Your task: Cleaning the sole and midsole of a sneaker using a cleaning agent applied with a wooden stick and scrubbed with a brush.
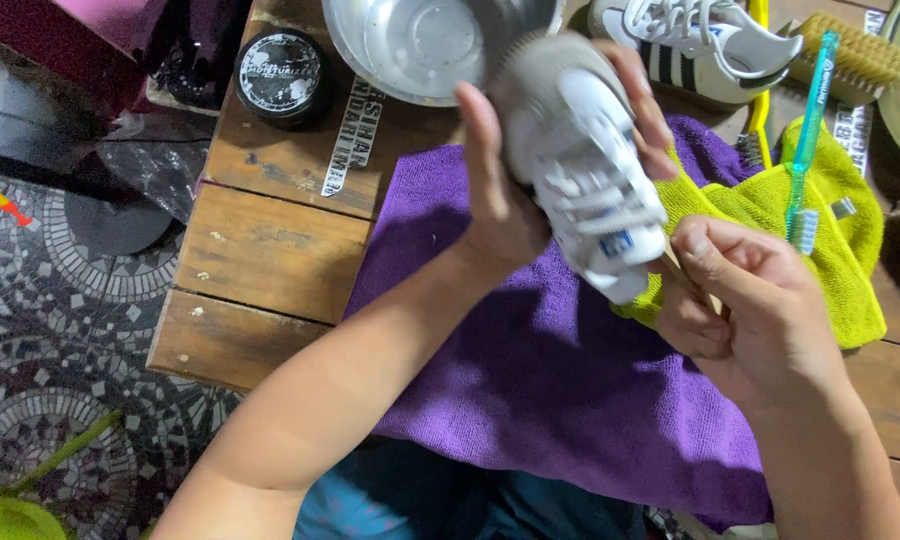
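Two hands work over a purple towel [530,380] on the wooden table [260,260]. Left hand [505,195] grips a white shoe [580,160], sole up, below a metal bowl [420,45]. Right hand [745,300] is closed around a thin stick at the shoe's toe, beside a green cloth [840,240] and toothbrush [805,140].

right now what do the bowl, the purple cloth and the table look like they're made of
Bowl: looks like metal, probably steel or aluminium, with a dull grey sheen and soft reflections.
Purple cloth: seems to be microfibre or terry towel, matte, with a fuzzy nap.
Table: wood planks, brown and worn, with visible grain, gaps between boards and pale specks.
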